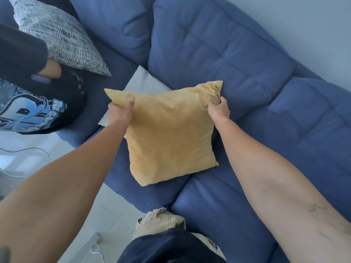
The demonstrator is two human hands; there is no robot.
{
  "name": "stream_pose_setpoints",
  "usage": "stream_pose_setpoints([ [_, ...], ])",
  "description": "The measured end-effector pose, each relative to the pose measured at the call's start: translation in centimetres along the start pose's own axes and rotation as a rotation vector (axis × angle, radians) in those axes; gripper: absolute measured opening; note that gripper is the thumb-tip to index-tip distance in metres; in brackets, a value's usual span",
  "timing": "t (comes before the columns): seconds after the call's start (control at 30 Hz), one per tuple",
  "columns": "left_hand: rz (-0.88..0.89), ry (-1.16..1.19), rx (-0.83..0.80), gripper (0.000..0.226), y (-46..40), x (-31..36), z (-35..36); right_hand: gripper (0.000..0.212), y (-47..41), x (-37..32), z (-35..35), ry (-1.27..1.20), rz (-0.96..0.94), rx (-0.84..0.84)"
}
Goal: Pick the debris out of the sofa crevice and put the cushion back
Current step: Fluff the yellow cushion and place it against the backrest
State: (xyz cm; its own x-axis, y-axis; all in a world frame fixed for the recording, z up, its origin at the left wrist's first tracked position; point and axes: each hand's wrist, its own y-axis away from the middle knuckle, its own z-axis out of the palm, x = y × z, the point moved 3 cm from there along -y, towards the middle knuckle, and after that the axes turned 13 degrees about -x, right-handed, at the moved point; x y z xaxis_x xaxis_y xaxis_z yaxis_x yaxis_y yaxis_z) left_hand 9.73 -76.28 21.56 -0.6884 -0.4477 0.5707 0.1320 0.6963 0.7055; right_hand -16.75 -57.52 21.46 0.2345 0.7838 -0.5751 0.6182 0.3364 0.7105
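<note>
Cushion [169, 133], mustard yellow, square, held over the seat of the blue sofa [237, 59] by both hands at its two upper corners. Left hand [119, 112] grips the corner on the cushion's left: thumb lies across the front face, other fingers hidden behind the fabric. Right hand [218, 109] grips the opposite upper corner, fingers curled into the cloth, which bunches into a puckered ear above the knuckles. Cushion's lower edge hangs toward the front of the seat, its bottom corner over the seam between two seat pads; contact with the seat cannot be confirmed from this angle. Pale grey pillow [144, 80] lies flat on the seat just behind the cushion, partly covered by it. Grey-and-white patterned pillow [60, 37] leans against the backrest, well to the left of the cushion. Second person in a black printed shirt [38, 109] sits left of the cushion, at the sofa's end. Below the cushion, wearer's knee in khaki trousers [161, 221] presses against the seat front. White cable [34, 150] trails on the pale floor, lower left of the cushion.
</note>
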Motion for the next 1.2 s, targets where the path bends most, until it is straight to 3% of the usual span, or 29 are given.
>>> stream_pose_setpoints([
  [0.3, 0.015, 0.001, 0.061, 0.062, -1.5, -0.9, 0.1, 0.064, -3.1, -1.3, 0.6, -0.102, 0.054, -0.01],
  [0.53, -0.007, 0.02, 0.158, 0.062, 0.3, -2.4, -0.6, 0.068, -0.9, 0.5, -0.4, -0.115, 0.016, 0.059],
  [0.67, 0.036, -0.021, 0.19, 0.052, 2.7, -2.7, -0.4, 0.034, 1.3, 2.6, -1.1, -0.189, -0.074, 0.1],
  [0.83, 0.149, -0.051, 0.207, 0.038, 6.2, -2.4, -0.1, 0.025, 4.8, 5.7, -3.3, -0.313, -0.168, 0.236],
  [1.1, 0.286, -0.279, 0.126, 0.043, 13.8, -1.2, 2.3, 0.027, 12.8, 13.5, -8.4, -0.408, -0.183, 0.467],
  [1.2, 0.413, -0.318, 0.072, 0.042, 18.5, -0.1, 4.7, 0.029, 16.5, 17.4, -11.3, -0.47, -0.179, 0.554],
])
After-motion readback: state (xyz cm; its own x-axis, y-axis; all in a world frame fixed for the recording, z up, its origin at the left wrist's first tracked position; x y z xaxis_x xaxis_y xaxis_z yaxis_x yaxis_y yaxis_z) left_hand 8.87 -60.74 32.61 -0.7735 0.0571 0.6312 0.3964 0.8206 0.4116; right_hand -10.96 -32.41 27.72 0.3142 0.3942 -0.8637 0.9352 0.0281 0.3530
